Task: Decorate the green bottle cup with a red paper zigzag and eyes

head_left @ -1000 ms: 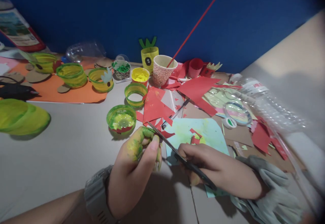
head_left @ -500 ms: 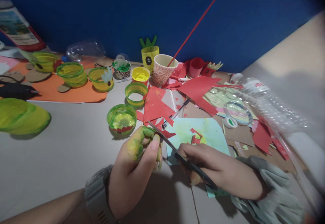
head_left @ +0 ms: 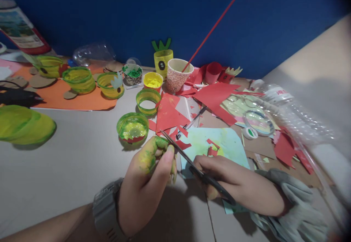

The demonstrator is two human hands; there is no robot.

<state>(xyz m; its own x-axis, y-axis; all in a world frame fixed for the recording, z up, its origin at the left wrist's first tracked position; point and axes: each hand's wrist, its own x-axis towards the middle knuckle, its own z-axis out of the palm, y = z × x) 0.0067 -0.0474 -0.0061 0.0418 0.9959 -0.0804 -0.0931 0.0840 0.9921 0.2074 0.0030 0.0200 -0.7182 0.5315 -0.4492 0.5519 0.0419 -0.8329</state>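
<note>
My left hand (head_left: 149,178), smeared with yellow-green paint and wearing a grey watch, is closed in a pinch near the scissor blades; what it pinches is too small to make out. My right hand (head_left: 241,183) grips a pair of scissors (head_left: 189,161), whose blades point up-left toward my left fingertips. Both hands hover over the table's near edge, just in front of a pale green-blue painted sheet (head_left: 214,143) strewn with red scraps.
A green painted bottle base (head_left: 132,127) sits left of the sheet, with a green ring (head_left: 148,101) behind it. Red paper pieces (head_left: 170,114), a patterned cup (head_left: 178,74) with a red stick, several yellow-green cut containers, a clear bottle (head_left: 285,114) and a grey cloth (head_left: 296,205) surround them.
Nothing has visibly changed except a slight shift of the view; both hands keep their pose with the scissors.
</note>
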